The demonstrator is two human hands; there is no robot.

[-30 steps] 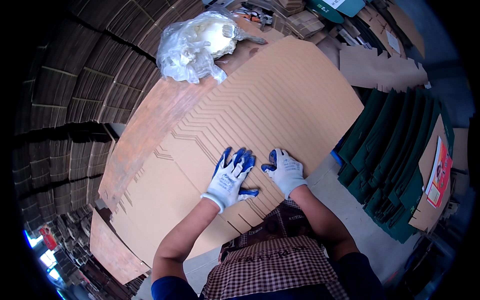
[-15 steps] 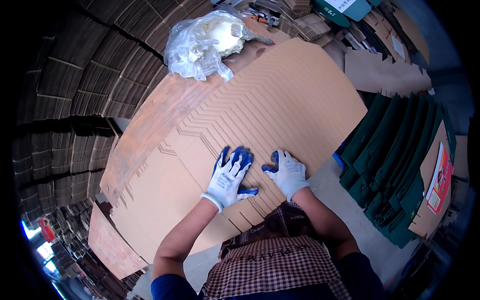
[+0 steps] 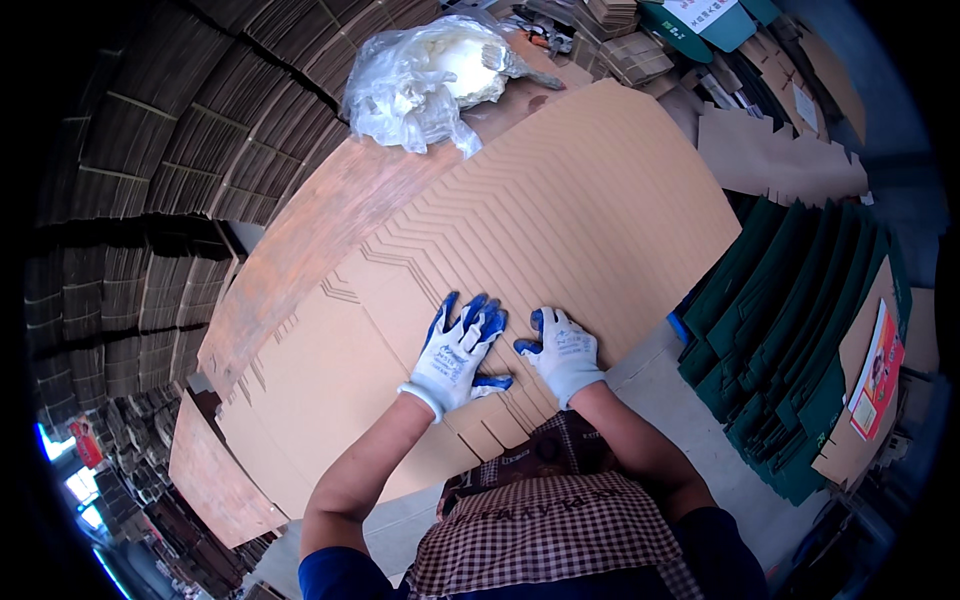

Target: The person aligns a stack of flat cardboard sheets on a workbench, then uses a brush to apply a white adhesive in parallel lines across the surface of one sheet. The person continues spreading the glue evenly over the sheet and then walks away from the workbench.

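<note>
Tan cardboard sheets (image 3: 540, 240), overlapping, staggered, slotted edges

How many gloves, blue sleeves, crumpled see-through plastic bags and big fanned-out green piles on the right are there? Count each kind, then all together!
Left glove and right glove: 2
Left sleeve and right sleeve: 2
Plastic bag: 1
Green pile: 1
Total: 6
</note>
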